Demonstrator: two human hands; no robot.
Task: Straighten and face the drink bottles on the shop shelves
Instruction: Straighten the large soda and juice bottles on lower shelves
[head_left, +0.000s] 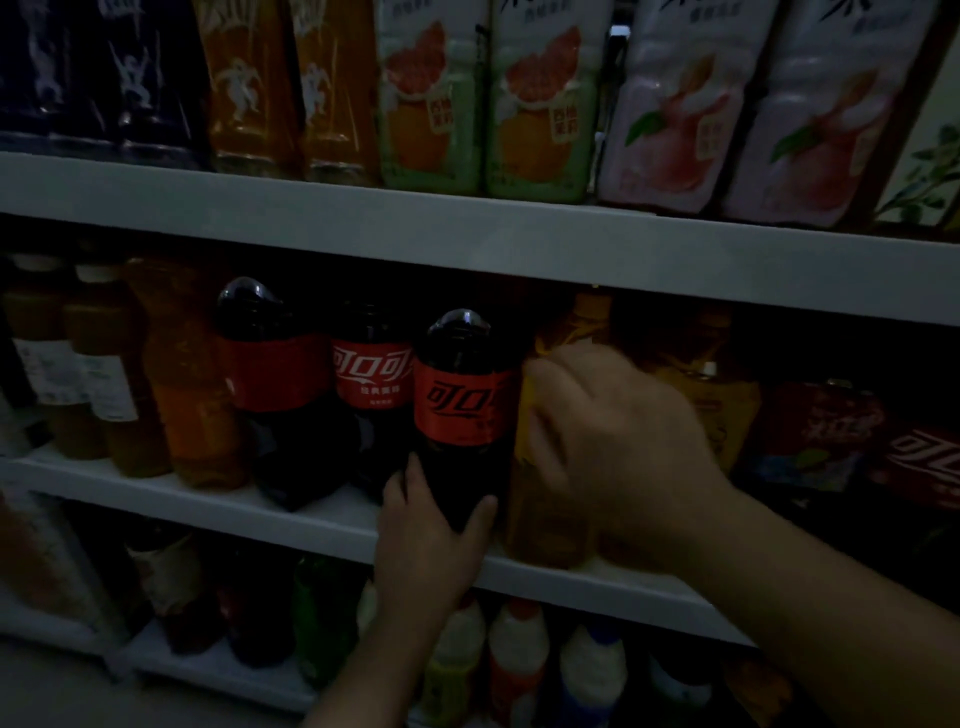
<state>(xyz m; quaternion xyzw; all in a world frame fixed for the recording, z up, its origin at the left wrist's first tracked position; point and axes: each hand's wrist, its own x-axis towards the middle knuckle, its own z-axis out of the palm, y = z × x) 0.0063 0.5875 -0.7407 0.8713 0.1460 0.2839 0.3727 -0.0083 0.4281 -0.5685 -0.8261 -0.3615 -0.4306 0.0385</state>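
On the middle shelf (234, 499), the left hand (431, 545) wraps round the bottom of the cola bottle (462, 415), likely to turn its red label to the front. The right hand (613, 431) curls round the yellow bottle (545, 519) just beside it, maybe to hold it steady.

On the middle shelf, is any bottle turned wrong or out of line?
Yes. The left cola bottle shows only plain red label, its logo facing away. The front cola bottle, gripped low by the left hand, has its logo turned partly rightward. The right hand holds a yellow bottle beside it. No spill is visible.
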